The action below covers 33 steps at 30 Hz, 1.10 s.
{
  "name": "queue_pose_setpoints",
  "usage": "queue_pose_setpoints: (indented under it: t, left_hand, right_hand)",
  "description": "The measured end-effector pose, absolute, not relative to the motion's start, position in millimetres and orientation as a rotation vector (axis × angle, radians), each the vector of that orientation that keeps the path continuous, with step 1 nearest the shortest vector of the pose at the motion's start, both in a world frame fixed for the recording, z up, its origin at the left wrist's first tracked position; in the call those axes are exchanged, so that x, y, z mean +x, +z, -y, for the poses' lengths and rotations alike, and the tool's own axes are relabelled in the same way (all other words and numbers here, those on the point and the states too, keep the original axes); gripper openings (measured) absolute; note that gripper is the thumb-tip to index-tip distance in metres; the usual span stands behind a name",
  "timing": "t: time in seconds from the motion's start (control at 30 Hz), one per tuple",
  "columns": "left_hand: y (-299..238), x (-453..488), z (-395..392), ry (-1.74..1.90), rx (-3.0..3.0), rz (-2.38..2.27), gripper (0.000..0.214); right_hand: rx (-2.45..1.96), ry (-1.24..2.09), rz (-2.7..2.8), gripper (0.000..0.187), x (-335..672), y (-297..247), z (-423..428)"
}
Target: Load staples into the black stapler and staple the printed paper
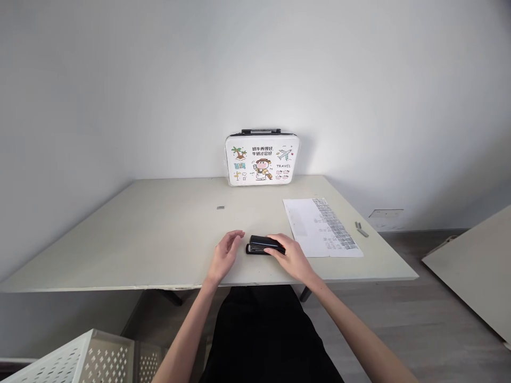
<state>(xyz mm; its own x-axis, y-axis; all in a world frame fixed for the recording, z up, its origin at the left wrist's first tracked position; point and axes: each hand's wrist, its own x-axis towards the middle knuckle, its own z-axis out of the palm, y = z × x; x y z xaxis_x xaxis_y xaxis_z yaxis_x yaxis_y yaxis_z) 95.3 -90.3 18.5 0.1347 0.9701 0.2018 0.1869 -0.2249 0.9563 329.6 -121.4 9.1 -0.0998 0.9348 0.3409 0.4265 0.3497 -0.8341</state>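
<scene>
A black stapler (261, 244) lies on the pale table (159, 239) near its front edge. My right hand (293, 256) rests over the stapler's right end, fingers curled on it. My left hand (227, 252) hovers just left of the stapler with its fingers loosely apart and nothing in them. A printed sheet of paper (321, 226) lies to the right of the stapler.
A white carry case with cartoon travel pictures (261, 158) stands against the wall at the table's back. A small strip of staples (220, 207) lies mid-table and another (361, 229) near the right edge. A perforated white crate (91, 359) is lower left; a board (471, 266) leans at right.
</scene>
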Motion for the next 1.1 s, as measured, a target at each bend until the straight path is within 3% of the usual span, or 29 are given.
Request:
queue_pose_setpoints:
  t: [0.3, 0.9, 1.03, 1.1]
  left_hand:
    - [19.9, 95.9, 94.9, 1.108, 1.665, -1.177, 0.030]
    - [17.4, 93.9, 90.0, 1.208, 1.508, -1.213, 0.043]
    - [15.6, 94.4, 86.4, 1.344, 1.129, -1.040, 0.037]
    - [16.5, 93.9, 83.8, 1.355, 0.964, -0.948, 0.037]
  right_hand:
    - [-1.292, 0.718, 1.407, 0.044, 323.9, -8.4, 127.7]
    - [-1.309, 0.659, 1.530, 0.033, 313.6, -6.2, 134.5]
    - [-1.214, 0.484, 1.588, 0.019, 313.1, -7.2, 139.4]
    - [-1.089, 0.292, 1.642, 0.028, 312.6, -6.6, 140.7]
